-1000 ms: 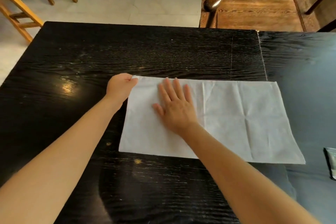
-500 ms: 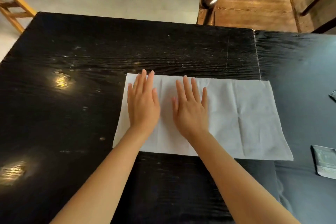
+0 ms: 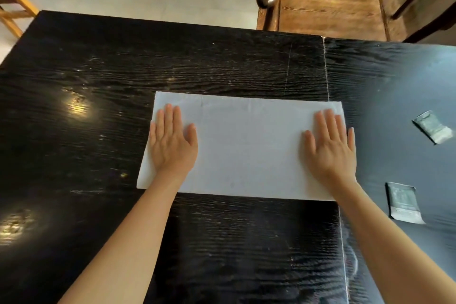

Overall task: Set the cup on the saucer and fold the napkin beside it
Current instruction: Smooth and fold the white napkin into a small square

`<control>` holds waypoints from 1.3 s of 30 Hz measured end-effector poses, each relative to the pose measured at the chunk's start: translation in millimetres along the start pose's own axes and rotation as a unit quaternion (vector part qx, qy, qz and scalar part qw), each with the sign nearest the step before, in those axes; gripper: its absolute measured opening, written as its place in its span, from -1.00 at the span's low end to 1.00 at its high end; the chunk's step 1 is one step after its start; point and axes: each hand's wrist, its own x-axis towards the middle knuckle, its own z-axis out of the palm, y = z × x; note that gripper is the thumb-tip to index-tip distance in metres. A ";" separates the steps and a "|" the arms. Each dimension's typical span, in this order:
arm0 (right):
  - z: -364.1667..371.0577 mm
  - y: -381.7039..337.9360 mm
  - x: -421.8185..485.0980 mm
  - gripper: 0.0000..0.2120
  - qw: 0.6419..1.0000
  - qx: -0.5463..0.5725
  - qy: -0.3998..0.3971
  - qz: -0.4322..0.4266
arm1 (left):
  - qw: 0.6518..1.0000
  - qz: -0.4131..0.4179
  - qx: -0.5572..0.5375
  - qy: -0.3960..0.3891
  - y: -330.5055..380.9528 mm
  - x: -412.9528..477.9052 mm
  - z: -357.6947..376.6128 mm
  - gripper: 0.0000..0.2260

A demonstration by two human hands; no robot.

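Note:
A white napkin (image 3: 246, 145) lies flat as a wide rectangle in the middle of the black table (image 3: 86, 106). My left hand (image 3: 172, 140) rests palm down on its left end, fingers together and pointing away from me. My right hand (image 3: 330, 148) presses flat on its right end in the same way. Neither hand holds anything. No cup or saucer is in view.
Two small grey sachets lie on the table to the right, one sachet (image 3: 431, 126) further off and another sachet (image 3: 403, 202) nearer me. Beyond the far table edge stand a brown wooden chair (image 3: 328, 10) and light wooden stool legs (image 3: 14, 2) on the pale floor.
My hands lay side by side on the napkin's left half; they have slid apart, the right one across to the right end. The view has tipped further down.

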 end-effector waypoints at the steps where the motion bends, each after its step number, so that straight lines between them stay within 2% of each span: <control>1: -2.6 7.0 1.2 -0.37 1.000 -0.012 -0.002 0.000 | 1.000 -0.006 -0.001 -0.007 -0.3 -0.6 -1.5 -0.46; 3: -6.6 6.2 2.5 -0.35 1.000 -0.024 -0.005 0.010 | 1.000 -0.019 -0.009 -0.017 4.4 -4.5 -5.2 -0.46; 5: -8.5 -22.5 -5.7 -0.36 1.000 0.009 0.013 0.018 | 1.000 0.004 -0.020 0.001 23.2 -18.0 -6.8 -0.49; 8: 6.3 -92.1 -42.3 -0.41 0.991 0.071 -0.008 -0.113 | 0.996 0.064 -0.053 0.008 53.1 -50.7 -1.1 -0.54; 9: 13.0 -107.9 -54.6 -0.44 0.985 0.072 -0.022 -0.155 | 0.997 0.061 -0.052 -0.003 53.0 -58.9 1.5 -0.55; 11: 19.9 -114.5 -65.8 -0.48 0.981 0.060 -0.033 -0.180 | 0.999 0.042 -0.029 -0.007 35.2 -67.5 4.9 -0.54; 16: 11.7 -66.4 -68.8 -0.43 0.986 0.016 -0.028 -0.161 | 0.997 0.070 0.018 -0.024 -8.6 -71.5 -2.6 -0.45; 23: -0.8 -5.6 -67.3 -0.38 0.981 -0.041 -0.066 -0.175 | 0.973 0.188 0.060 -0.123 -49.4 -68.5 -23.0 -0.36; 28: -17.2 41.6 -70.6 -0.24 0.960 -0.075 -0.097 -0.252 | 0.937 0.280 0.091 -0.186 -74.1 -61.3 -32.5 -0.26; 30: -24.3 59.7 -68.5 -0.21 0.945 -0.092 -0.119 -0.290 | 0.923 0.301 0.094 -0.220 -78.2 -57.7 -38.2 -0.32; 32: -32.6 71.0 -66.2 -0.27 0.933 -0.104 -0.096 -0.331 | 0.911 0.316 0.102 -0.244 -81.5 -53.7 -46.2 -0.41; 33: -36.9 75.1 -65.5 -0.34 0.926 -0.109 -0.077 -0.353 | 0.906 0.335 0.115 -0.232 -84.4 -52.2 -49.3 -0.45; 36: -40.9 86.2 -66.5 -0.57 0.892 -0.139 -0.013 -0.429 | 0.873 0.434 0.185 -0.121 -94.3 -50.4 -53.3 -0.49; 37: -41.7 89.4 -67.7 -0.57 0.887 -0.147 -0.005 -0.438 | 0.864 0.437 0.224 -0.110 -97.1 -51.5 -54.9 -0.47; 39: -42.9 91.2 -68.1 -0.33 0.902 -0.134 -0.018 -0.409 | 0.862 0.411 0.261 -0.139 -104.9 -53.3 -57.7 -0.42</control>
